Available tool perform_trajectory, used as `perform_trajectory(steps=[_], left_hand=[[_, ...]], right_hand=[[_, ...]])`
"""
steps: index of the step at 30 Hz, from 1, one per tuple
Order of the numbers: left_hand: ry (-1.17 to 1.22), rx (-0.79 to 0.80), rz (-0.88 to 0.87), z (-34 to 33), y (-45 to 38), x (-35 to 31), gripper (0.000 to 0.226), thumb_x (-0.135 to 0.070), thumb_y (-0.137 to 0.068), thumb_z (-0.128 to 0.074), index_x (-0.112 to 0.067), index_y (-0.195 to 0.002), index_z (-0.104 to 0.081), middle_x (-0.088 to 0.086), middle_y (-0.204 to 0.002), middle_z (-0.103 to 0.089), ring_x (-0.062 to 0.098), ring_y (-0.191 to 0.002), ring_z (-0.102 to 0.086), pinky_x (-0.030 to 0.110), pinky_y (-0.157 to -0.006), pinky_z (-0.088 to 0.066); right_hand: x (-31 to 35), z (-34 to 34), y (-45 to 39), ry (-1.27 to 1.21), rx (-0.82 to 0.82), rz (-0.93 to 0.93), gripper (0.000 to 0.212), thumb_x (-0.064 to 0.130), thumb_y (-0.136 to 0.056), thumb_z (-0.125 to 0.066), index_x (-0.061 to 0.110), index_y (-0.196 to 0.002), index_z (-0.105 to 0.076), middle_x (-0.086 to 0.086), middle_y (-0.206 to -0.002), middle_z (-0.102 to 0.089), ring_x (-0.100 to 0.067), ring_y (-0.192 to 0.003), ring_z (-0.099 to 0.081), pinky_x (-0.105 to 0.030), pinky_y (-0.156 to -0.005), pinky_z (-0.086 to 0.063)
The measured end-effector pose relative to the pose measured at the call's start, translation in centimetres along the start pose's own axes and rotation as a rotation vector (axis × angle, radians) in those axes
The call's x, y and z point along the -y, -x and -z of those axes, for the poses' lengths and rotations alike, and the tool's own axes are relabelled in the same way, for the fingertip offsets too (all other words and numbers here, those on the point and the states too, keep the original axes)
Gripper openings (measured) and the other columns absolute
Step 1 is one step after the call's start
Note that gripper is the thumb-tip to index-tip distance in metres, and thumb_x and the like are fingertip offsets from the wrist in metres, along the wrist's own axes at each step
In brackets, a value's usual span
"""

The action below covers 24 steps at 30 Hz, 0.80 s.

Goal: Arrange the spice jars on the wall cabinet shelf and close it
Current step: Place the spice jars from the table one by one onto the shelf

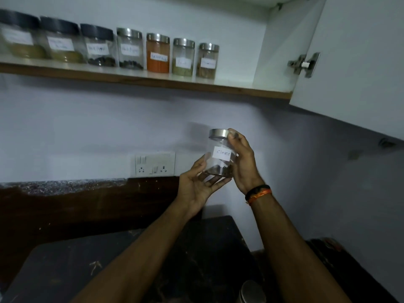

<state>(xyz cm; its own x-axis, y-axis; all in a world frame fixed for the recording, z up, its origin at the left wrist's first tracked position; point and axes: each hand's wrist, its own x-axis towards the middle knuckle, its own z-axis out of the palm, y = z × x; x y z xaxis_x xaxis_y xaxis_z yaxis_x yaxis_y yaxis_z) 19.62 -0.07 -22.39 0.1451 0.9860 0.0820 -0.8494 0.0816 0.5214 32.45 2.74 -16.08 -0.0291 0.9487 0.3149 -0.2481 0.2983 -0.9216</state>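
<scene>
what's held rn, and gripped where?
Cloves jar: left hand cups its base, right hand grips its side, a finger at the steel lid.

Seven jars are counted on the shelf (240,87) along the upper part of the frame — three with dark lids (59,25) at the upper left, four with steel lids (158,38) toward the centre. One more jar (219,153), labelled "Cloves", is held at mid-frame. Two hands are seen — one left hand (196,184), one right hand (243,162). One steel lid (251,291) is seen at the bottom edge.
</scene>
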Motion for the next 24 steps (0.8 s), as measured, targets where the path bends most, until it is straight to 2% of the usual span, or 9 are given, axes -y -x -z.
perform_trajectory(steps=[2,7,11,14,17,19,24], left_hand=[[-0.004,0.045,-0.018,-2.0,-1.0,-1.2,0.040,-0.011,-0.085,-0.069,-0.009,-0.125,-0.069,0.029,-0.125,-0.065,0.052,-0.115,-0.062,0.068,-0.097,-0.047],[-0.011,0.150,-0.074,-6.9,-3.3,-4.0,0.044,-0.006,-0.081,-0.070,-0.006,-0.125,-0.069,0.031,-0.128,-0.062,0.057,-0.116,-0.059,0.072,-0.099,-0.044],[-0.012,0.234,-0.100,-10.4,-5.1,-5.9,0.043,-0.005,-0.082,-0.067,-0.001,-0.125,-0.067,0.033,-0.129,-0.061,0.059,-0.117,-0.057,0.073,-0.101,-0.041],[-0.040,0.295,-0.131,-13.1,-6.6,-7.3,0.044,-0.006,-0.079,-0.070,-0.002,-0.123,-0.069,0.034,-0.129,-0.060,0.058,-0.118,-0.056,0.072,-0.102,-0.041],[-0.087,0.318,-0.175,-15.3,-8.2,-8.5,0.048,-0.009,-0.086,-0.066,-0.002,-0.133,-0.061,0.033,-0.133,-0.057,0.055,-0.118,-0.058,0.071,-0.102,-0.042],[-0.117,0.329,-0.192,-16.5,-9.3,-9.2,0.046,-0.009,-0.090,-0.062,-0.003,-0.135,-0.057,0.032,-0.133,-0.058,0.053,-0.117,-0.060,0.069,-0.102,-0.043],[-0.232,0.288,-0.235,-19.0,-11.5,-10.8,0.036,-0.008,-0.094,-0.057,-0.006,-0.129,-0.063,0.029,-0.129,-0.061,0.051,-0.111,-0.064,0.064,-0.096,-0.050]], right_hand=[[2.2,-0.2,-1.0,-0.010,0.009,0.048,0.047,0.040,-0.092,-0.065,0.021,-0.135,-0.057,-0.001,-0.120,-0.068,-0.015,-0.101,-0.070,-0.030,-0.081,-0.059],[8.1,-0.7,-3.7,0.005,0.053,0.139,0.041,0.037,-0.095,-0.064,0.021,-0.133,-0.059,-0.002,-0.118,-0.070,-0.016,-0.103,-0.069,-0.030,-0.081,-0.057],[12.0,-1.2,-5.8,0.019,0.093,0.213,0.042,0.035,-0.096,-0.063,0.016,-0.133,-0.058,-0.014,-0.131,-0.065,-0.025,-0.113,-0.066,-0.041,-0.094,-0.057],[14.9,-1.2,-7.7,0.037,0.094,0.256,0.041,0.034,-0.095,-0.065,0.016,-0.131,-0.059,-0.011,-0.126,-0.067,-0.028,-0.113,-0.066,-0.045,-0.096,-0.056],[17.4,-1.1,-9.5,0.104,0.104,0.271,0.039,0.041,-0.093,-0.066,0.021,-0.127,-0.062,-0.003,-0.115,-0.070,-0.019,-0.101,-0.068,-0.036,-0.083,-0.059],[18.9,-1.0,-10.7,0.163,0.121,0.279,0.038,0.044,-0.090,-0.067,0.024,-0.122,-0.063,-0.007,-0.121,-0.068,-0.020,-0.102,-0.067,-0.033,-0.079,-0.059],[21.2,-0.3,-13.5,0.242,0.118,0.324,0.042,0.043,-0.088,-0.071,0.019,-0.121,-0.064,-0.009,-0.123,-0.068,-0.027,-0.109,-0.068,-0.043,-0.083,-0.062]])
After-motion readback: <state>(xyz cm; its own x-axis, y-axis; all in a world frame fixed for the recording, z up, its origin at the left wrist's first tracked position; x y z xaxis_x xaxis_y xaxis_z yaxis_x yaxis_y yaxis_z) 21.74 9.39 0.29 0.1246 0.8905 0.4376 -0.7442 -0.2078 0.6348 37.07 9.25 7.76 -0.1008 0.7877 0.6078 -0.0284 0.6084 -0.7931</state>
